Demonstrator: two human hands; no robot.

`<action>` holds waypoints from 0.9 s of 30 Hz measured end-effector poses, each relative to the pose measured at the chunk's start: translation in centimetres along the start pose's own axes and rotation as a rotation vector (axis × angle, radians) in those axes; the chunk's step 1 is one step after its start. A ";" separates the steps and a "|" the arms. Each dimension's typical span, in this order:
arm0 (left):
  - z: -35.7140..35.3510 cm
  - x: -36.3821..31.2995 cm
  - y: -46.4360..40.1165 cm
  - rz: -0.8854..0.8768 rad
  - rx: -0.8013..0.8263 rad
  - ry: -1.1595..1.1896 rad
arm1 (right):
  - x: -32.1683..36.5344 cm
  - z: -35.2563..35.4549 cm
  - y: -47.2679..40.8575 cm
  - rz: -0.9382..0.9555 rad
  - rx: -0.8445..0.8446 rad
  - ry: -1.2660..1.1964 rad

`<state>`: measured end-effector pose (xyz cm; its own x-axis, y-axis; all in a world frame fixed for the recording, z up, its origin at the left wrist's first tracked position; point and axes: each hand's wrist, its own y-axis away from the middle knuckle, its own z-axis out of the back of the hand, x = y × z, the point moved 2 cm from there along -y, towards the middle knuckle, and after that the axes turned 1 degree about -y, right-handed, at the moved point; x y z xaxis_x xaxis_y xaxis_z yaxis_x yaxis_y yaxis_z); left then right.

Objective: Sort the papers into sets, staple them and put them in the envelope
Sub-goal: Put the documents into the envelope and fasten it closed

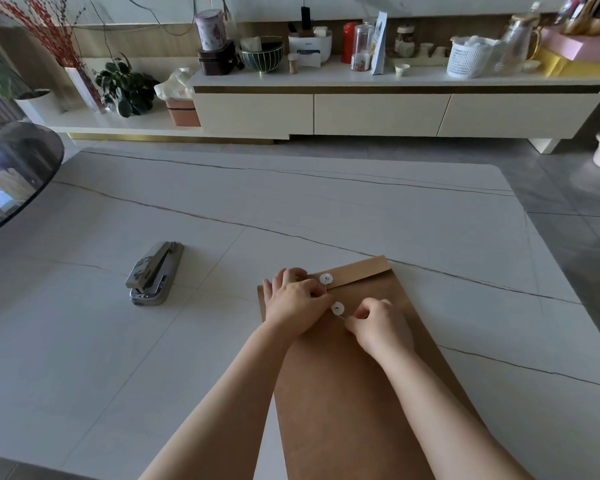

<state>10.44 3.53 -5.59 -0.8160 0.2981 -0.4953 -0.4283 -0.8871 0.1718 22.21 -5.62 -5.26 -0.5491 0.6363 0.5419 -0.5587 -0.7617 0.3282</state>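
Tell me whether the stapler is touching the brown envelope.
Apart. The head view shows the stapler lying left of the envelope, with a bare strip of white table plainly between them.
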 end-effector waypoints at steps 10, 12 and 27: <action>-0.5 0.9 0.4 -0.067 -0.057 0.026 | -1.2 1.1 -1.4 0.041 -0.099 -0.026; -0.7 1.0 0.4 -0.079 -0.071 0.032 | -1.0 1.4 -2.1 0.053 -0.086 -0.006; 0.5 4.0 0.6 -0.227 0.105 0.176 | 3.2 -0.6 -5.3 -0.151 0.123 -0.259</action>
<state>6.74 4.36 -7.06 -0.6194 0.4107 -0.6691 -0.6369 -0.7612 0.1223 23.02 0.52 -5.70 -0.2801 0.7030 0.6537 -0.5341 -0.6799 0.5024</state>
